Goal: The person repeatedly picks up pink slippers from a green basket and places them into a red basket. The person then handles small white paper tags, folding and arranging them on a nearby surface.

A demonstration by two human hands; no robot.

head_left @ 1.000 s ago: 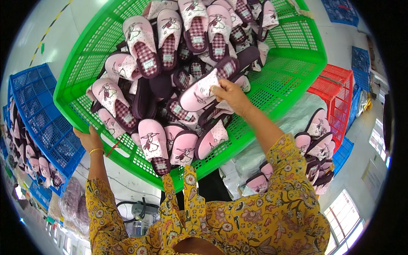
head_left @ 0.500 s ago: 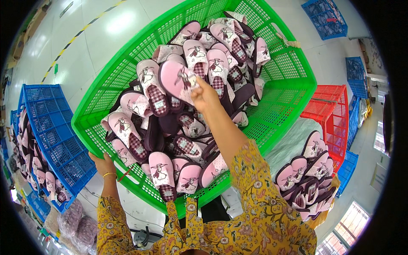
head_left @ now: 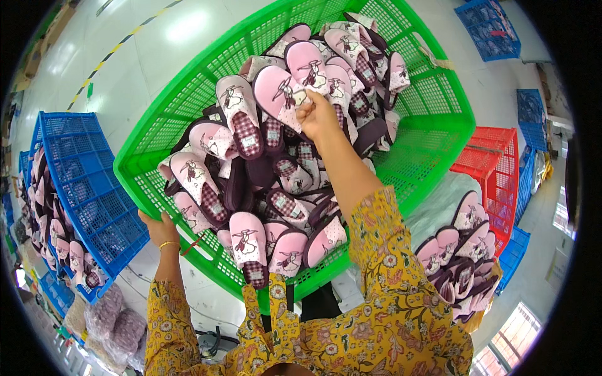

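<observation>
A large green plastic basket (head_left: 135, 147) in front of me is heaped with pink and white slippers that have dark soles, checked insoles and a printed cartoon figure. My right hand (head_left: 318, 117) is closed on a pink slipper (head_left: 276, 94), raised over the heap with its printed upper facing me. A second slipper (head_left: 307, 62) lies against it, just above my fingers; whether I grip that one too I cannot tell. My left hand (head_left: 160, 230) grips the basket's near-left rim, its fingers partly hidden by the edge.
On the left stands a blue crate (head_left: 81, 182) beside more slippers, with bagged goods (head_left: 122, 341) below. To the right are a red crate (head_left: 495, 163) and another slipper pile (head_left: 464, 257). Several blue crates, including one at the far right (head_left: 489, 31), stand beyond.
My right hand has moved up and slightly right with the slipper, bringing it against the second one. My left hand stays at the rim. The whole view has shifted slightly.
</observation>
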